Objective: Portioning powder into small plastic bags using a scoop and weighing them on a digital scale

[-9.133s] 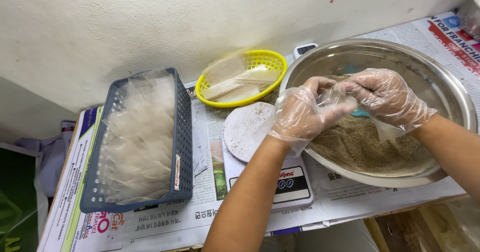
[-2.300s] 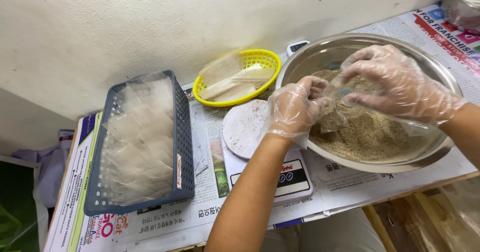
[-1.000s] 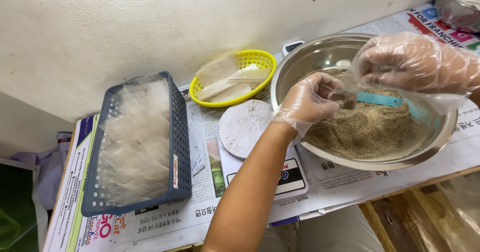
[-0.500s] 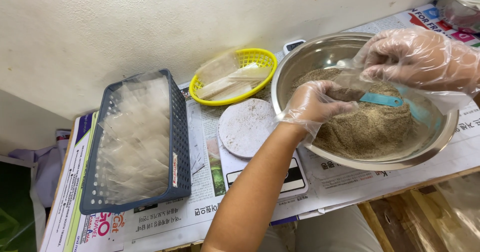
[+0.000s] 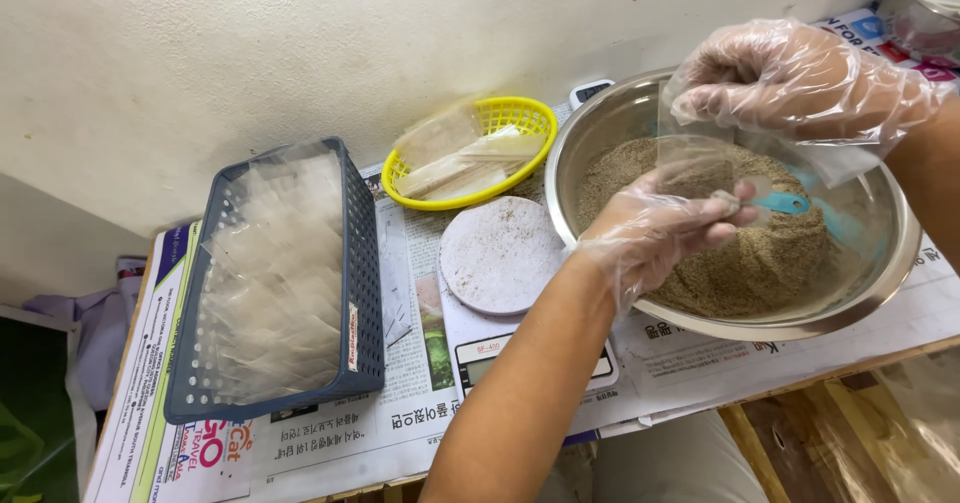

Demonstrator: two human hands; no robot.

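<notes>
Your left hand [image 5: 655, 228], in a thin clear glove, pinched a small clear plastic pouch [image 5: 700, 163] over the steel bowl [image 5: 590, 133], fingers pressed together at the pouch's lower edge. Your right hand [image 5: 790, 73], also gloved, was curled closed on the pouch's top edge, above the bowl's far side. The bowl held a mound of tan ground powder [image 5: 750, 253], with a teal scoop [image 5: 785, 203] lying in it just right of your left hand.

Left of the bowl, touching its rim, sat a round white scale platform [image 5: 500, 253] dusted with powder, its display [image 5: 490, 348] nearer to you. Behind that stood a yellow oval basket [image 5: 500, 118] holding filled pouches. Well left of the bowl, a blue-grey rectangular basket [image 5: 365, 303] was packed with empty clear pouches [image 5: 270, 283].

The desk [image 5: 830, 393] was covered with printed newspaper sheets [image 5: 300, 443], red and blue headline blocks at the corners. A plain off-white wall [image 5: 250, 53] rose behind the bowl.
</notes>
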